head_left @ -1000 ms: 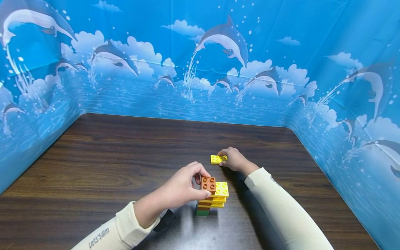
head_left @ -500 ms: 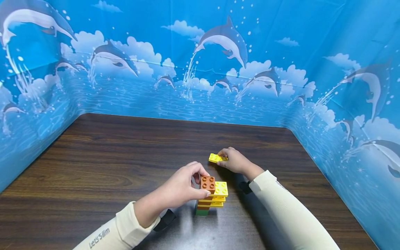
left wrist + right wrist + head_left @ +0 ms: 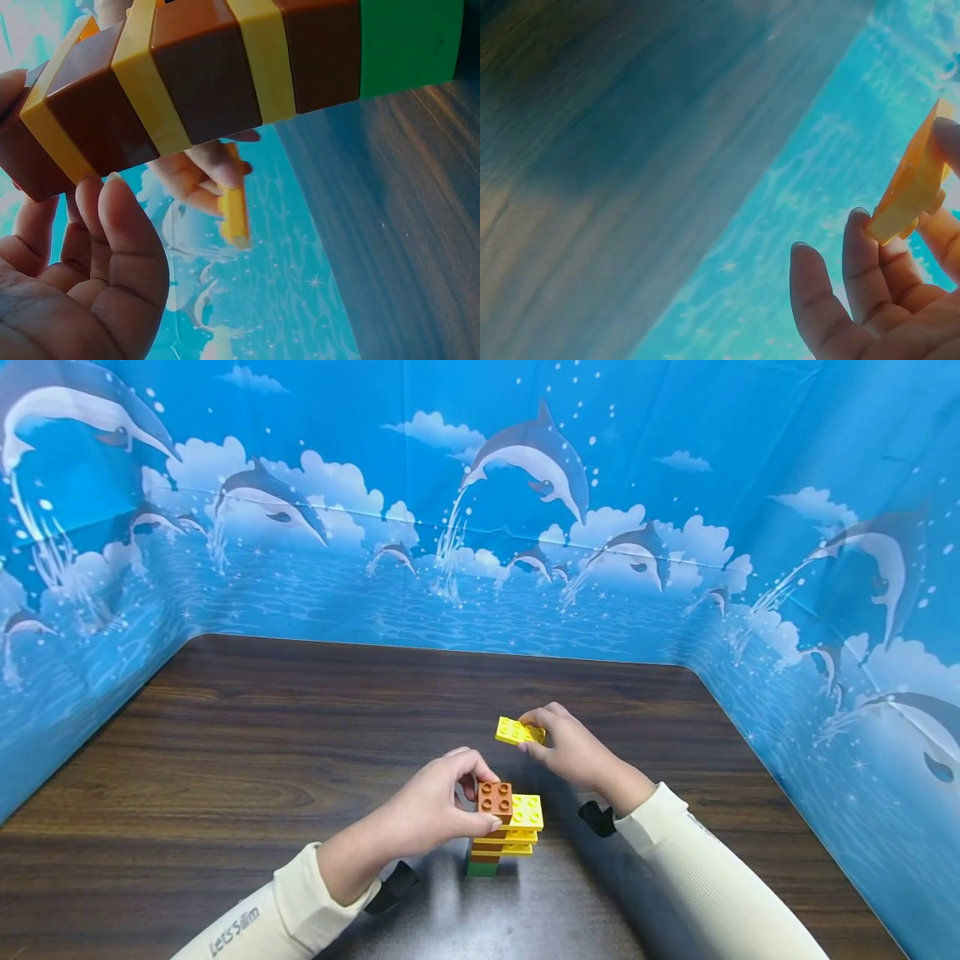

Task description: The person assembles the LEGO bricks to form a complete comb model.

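Note:
A tower of toy building bricks stands upright in the head view, with a green brick [image 3: 482,868] at its foot. Brown bricks alternate with thin yellow plates [image 3: 528,812] that jut out to the right. My left hand [image 3: 423,802] grips the top brown brick [image 3: 495,800] between thumb and fingers; the left wrist view shows fingertips against the stack's upper part. Farther back, my right hand [image 3: 581,753] pinches a loose yellow plate [image 3: 512,731], studs up, above the table. In the right wrist view the yellow plate [image 3: 907,187] is tilted between thumb and fingers.
The dark wood-grain table [image 3: 300,718] lies beneath both hands. A blue curtain [image 3: 337,577] printed with dolphins borders it at the back and both sides. A black band [image 3: 597,818] sits at the right wrist, another black piece [image 3: 393,887] at the left.
My right hand has lifted the yellow plate off the table, tilting it and shifting it slightly left. My left hand keeps its grip on the tower.

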`<state>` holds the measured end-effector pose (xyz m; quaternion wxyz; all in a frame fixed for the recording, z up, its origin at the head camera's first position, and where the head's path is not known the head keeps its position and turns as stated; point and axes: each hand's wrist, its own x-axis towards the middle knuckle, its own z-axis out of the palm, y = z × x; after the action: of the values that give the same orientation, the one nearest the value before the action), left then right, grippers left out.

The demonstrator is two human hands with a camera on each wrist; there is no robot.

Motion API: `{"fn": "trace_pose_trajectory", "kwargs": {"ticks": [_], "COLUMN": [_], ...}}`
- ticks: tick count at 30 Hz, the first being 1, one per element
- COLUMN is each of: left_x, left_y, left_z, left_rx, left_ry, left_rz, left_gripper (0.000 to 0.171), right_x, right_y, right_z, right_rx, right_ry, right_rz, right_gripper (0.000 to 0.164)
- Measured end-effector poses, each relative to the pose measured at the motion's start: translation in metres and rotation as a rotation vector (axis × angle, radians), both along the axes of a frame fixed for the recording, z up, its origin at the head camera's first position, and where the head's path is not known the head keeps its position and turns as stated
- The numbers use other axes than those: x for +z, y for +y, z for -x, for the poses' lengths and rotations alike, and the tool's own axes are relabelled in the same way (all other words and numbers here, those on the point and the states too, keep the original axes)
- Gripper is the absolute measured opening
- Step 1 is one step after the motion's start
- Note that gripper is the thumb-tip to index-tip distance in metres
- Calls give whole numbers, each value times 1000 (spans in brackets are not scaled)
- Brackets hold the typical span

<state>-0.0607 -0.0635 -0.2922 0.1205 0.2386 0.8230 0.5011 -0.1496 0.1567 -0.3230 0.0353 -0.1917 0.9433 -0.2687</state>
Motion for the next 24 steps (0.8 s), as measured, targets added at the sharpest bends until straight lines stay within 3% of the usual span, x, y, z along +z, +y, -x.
{"fn": "trace_pose_trajectory", "kwargs": {"ticks": [14,24], "left_x": [0,-1], "left_y": [0,0], "left_z": [0,1], "left_rx": [-18,-5], "left_ry": [2,-12], "left_rz": [-8,-21], "left_gripper": [27,29], "right_x": [35,46], "right_y": [6,13], "right_z": [-47,-77], "right_rx": [123,229], "right_ry": [171,233], "right_rz": [49,87], "right_gripper": [39,40]}}
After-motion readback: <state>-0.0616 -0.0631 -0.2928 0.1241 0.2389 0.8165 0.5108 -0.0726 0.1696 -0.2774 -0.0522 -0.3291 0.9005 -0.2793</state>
